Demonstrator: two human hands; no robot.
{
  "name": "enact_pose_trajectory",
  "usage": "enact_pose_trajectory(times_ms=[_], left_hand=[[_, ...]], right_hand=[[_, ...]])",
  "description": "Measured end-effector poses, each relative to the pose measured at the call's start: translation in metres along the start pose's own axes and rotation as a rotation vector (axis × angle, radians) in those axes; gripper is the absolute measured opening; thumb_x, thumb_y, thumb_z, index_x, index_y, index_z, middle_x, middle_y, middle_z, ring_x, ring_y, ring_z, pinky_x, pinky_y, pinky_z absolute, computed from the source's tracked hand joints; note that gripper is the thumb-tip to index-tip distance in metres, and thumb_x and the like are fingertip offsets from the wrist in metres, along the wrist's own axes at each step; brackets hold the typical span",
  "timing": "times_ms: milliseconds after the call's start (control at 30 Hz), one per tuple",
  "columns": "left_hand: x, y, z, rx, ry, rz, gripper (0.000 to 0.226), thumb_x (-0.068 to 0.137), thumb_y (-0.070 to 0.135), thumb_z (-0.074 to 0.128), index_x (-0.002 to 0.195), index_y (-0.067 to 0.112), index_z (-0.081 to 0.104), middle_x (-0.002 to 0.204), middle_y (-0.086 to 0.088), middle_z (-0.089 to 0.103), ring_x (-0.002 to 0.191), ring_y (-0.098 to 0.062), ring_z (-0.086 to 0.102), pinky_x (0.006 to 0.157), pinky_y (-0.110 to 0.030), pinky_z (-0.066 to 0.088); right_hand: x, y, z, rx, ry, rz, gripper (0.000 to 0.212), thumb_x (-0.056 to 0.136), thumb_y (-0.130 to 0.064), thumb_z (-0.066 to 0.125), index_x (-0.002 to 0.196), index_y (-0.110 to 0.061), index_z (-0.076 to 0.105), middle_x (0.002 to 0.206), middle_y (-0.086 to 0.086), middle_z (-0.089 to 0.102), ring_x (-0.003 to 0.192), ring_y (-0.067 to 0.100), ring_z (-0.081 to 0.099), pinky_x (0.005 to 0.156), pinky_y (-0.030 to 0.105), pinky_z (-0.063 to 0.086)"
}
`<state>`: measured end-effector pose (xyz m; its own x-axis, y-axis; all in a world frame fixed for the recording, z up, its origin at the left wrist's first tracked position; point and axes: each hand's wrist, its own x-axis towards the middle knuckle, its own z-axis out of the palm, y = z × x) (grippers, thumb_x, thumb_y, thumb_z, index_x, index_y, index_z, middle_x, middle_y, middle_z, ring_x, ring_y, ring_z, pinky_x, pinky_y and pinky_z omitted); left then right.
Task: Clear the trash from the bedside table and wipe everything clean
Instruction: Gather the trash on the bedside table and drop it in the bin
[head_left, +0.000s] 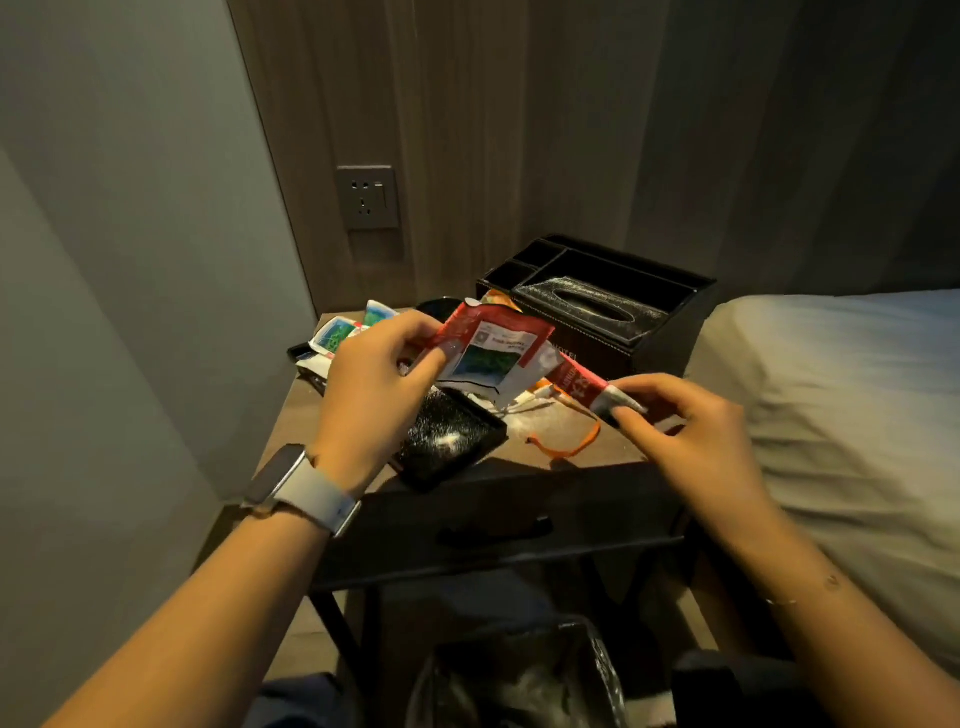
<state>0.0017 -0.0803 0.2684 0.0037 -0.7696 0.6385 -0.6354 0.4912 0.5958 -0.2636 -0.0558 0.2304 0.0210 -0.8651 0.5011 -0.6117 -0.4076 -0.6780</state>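
Wrappers (493, 348) in both hands — bedside table (571, 441)

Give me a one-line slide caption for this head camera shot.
Left hand and right hand each hold a red torn sachet wrapper over the littered brown wooden bedside table.

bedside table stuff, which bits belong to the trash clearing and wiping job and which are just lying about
Part of the job:
- red packet, held by the left hand
- red stick wrapper, pinched by the right hand
- green packets
- orange strip
- dusty black tray
- dusty tissue box organiser
- lined bin

Just there:
- wall socket
- bed
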Motion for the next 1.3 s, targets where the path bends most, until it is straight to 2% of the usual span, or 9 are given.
enact_pose_trajectory(times_ms=[133, 300, 533, 700, 800, 933, 1067, 1200, 1300], left_hand=[[-0.056, 0.018, -0.015, 0.061, -0.164, -0.034, 0.009, 0.087, 0.019, 0.066, 0.093, 0.026, 0.066, 0.087, 0.017, 0.065, 0.084, 0.002, 0.060, 0.072, -0.015, 0.047], [-0.130, 0.006, -0.004, 0.184, -0.419, -0.119, 0.007, 0.086, 0.029, 0.066, 0.092, 0.032, 0.064, 0.085, 0.017, 0.063, 0.081, 0.001, 0.058, 0.069, -0.024, 0.049], [-0.215, -0.047, 0.058, 0.489, -0.820, -0.199, 0.016, 0.090, 0.043, 0.057, 0.100, 0.030, 0.059, 0.099, 0.009, 0.062, 0.093, -0.012, 0.060, 0.071, -0.029, 0.047], [-0.241, -0.079, 0.088, 0.485, -1.029, -0.317, 0.024, 0.089, 0.035, 0.060, 0.112, 0.027, 0.059, 0.111, 0.002, 0.060, 0.103, -0.020, 0.059, 0.080, -0.032, 0.049], [-0.244, -0.088, 0.094, 0.514, -1.119, -0.329, 0.042, 0.087, 0.035, 0.063, 0.127, 0.026, 0.054, 0.124, -0.001, 0.055, 0.113, -0.023, 0.055, 0.092, -0.036, 0.049], [-0.226, -0.082, 0.083, 0.441, -0.989, -0.365, 0.043, 0.090, 0.036, 0.060, 0.131, 0.027, 0.052, 0.127, 0.003, 0.056, 0.115, -0.018, 0.056, 0.094, -0.033, 0.048], [-0.180, -0.049, 0.052, 0.383, -0.712, -0.169, 0.035, 0.092, 0.039, 0.056, 0.126, 0.035, 0.053, 0.116, 0.015, 0.059, 0.105, -0.007, 0.058, 0.086, -0.028, 0.050], [-0.115, -0.025, 0.020, 0.257, -0.443, -0.054, 0.024, 0.088, 0.030, 0.062, 0.112, 0.032, 0.061, 0.096, 0.016, 0.064, 0.085, -0.004, 0.059, 0.074, -0.029, 0.050], [-0.054, -0.028, 0.011, 0.218, -0.340, -0.032, 0.020, 0.088, 0.026, 0.063, 0.109, 0.027, 0.063, 0.094, 0.014, 0.064, 0.082, -0.005, 0.059, 0.073, -0.031, 0.051]], right_hand=[[-0.041, 0.012, -0.005, 0.018, -0.114, 0.049, 0.025, 0.083, -0.018, 0.070, 0.102, -0.035, 0.068, 0.097, -0.020, 0.067, 0.092, 0.000, 0.063, 0.077, 0.024, 0.052], [-0.082, 0.034, 0.009, -0.096, -0.390, 0.217, 0.018, 0.081, -0.018, 0.073, 0.088, -0.035, 0.070, 0.082, -0.016, 0.070, 0.078, -0.003, 0.064, 0.072, 0.022, 0.053], [-0.114, 0.058, 0.069, -0.507, -0.966, 0.327, 0.010, 0.082, -0.027, 0.070, 0.092, -0.030, 0.070, 0.092, -0.009, 0.067, 0.084, 0.007, 0.063, 0.076, 0.029, 0.056], [-0.126, 0.068, 0.100, -0.609, -1.068, 0.282, 0.019, 0.083, -0.026, 0.068, 0.102, -0.025, 0.069, 0.104, -0.002, 0.067, 0.093, 0.017, 0.063, 0.071, 0.029, 0.051], [-0.123, 0.067, 0.113, -0.594, -1.095, 0.300, 0.032, 0.082, -0.033, 0.069, 0.112, -0.026, 0.066, 0.114, -0.001, 0.066, 0.102, 0.020, 0.063, 0.083, 0.035, 0.054], [-0.102, 0.047, 0.103, -0.522, -0.999, 0.246, 0.035, 0.084, -0.034, 0.066, 0.119, -0.028, 0.064, 0.116, -0.003, 0.067, 0.104, 0.017, 0.063, 0.088, 0.035, 0.054], [-0.072, 0.018, 0.067, -0.279, -0.715, 0.201, 0.026, 0.086, -0.033, 0.067, 0.112, -0.032, 0.068, 0.106, -0.011, 0.070, 0.097, 0.004, 0.063, 0.091, 0.030, 0.052], [-0.017, -0.001, 0.039, -0.145, -0.458, 0.172, 0.020, 0.088, -0.024, 0.066, 0.107, -0.026, 0.070, 0.097, -0.012, 0.067, 0.087, 0.000, 0.061, 0.077, 0.020, 0.050], [0.040, -0.007, 0.043, -0.264, -0.297, 0.048, 0.017, 0.089, -0.025, 0.064, 0.105, -0.022, 0.070, 0.095, -0.010, 0.065, 0.081, 0.003, 0.060, 0.067, 0.018, 0.049]])
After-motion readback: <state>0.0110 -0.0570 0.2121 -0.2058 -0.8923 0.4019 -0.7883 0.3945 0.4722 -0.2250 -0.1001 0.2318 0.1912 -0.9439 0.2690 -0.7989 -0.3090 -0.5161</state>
